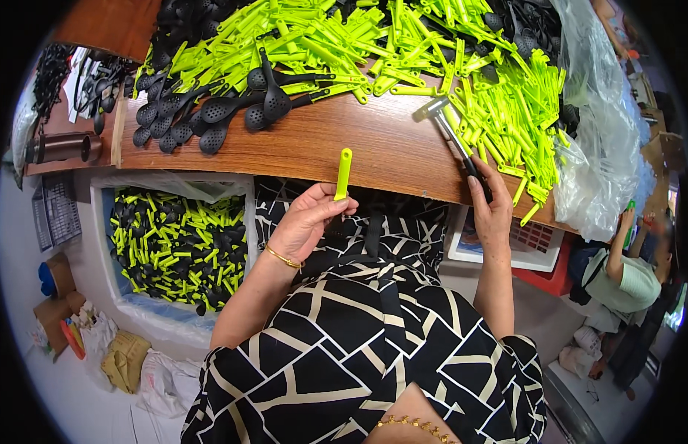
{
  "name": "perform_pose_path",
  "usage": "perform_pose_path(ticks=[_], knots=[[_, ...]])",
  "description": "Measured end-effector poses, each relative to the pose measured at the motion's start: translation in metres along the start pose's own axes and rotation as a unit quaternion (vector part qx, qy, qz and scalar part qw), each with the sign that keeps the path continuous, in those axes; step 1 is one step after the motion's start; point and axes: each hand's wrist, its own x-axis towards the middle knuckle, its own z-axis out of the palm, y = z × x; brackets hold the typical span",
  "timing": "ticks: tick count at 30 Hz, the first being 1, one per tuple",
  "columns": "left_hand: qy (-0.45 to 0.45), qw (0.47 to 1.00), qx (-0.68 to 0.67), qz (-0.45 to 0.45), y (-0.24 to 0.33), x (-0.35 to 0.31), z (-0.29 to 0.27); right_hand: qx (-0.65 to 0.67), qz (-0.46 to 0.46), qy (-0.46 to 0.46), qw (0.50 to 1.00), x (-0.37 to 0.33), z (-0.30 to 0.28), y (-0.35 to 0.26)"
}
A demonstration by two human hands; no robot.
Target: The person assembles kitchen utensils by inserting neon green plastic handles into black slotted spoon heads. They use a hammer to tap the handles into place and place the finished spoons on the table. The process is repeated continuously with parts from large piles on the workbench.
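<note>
My left hand pinches a lime-green handle by its lower end between thumb and fingers. The piece stands upright just off the table's near edge, with a small hole at its top. In my right hand is the end of a hammer's black grip, between thumb and forefinger. That hammer has a metal shaft and head, and the head rests on the wooden tabletop beside the pile of green handles. Several black slotted spoons lie at the left of the table, some of them joined to green handles.
A lined bin of black and green pieces stands below the table at left. Clear plastic sheeting hangs at the right end. A brown metal cylinder lies at far left. Another person is at work on the far right.
</note>
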Motion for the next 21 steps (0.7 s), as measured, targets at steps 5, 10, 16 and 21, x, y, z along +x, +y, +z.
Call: perform_pose_path(ticks=[5, 10, 16, 21], knots=[[0.027, 0.998, -0.057, -0.005, 0.017, -0.013, -0.016, -0.002, -0.008, 0.001, 1.0, 0.002, 0.0, -0.006], [0.013, 0.997, -0.072, 0.024, 0.031, -0.031, -0.042, -0.154, -0.06, 0.04, 0.985, 0.008, 0.003, -0.018], [0.118, 0.971, 0.168, 0.124, 0.053, -0.087, -0.12, -0.138, -0.268, 0.007, 0.954, 0.062, 0.056, -0.08], [0.423, 0.413, 0.773, 0.23, 0.06, -0.109, -0.158, -0.153, -0.384, 0.016, 0.911, 0.131, 0.135, -0.117]])
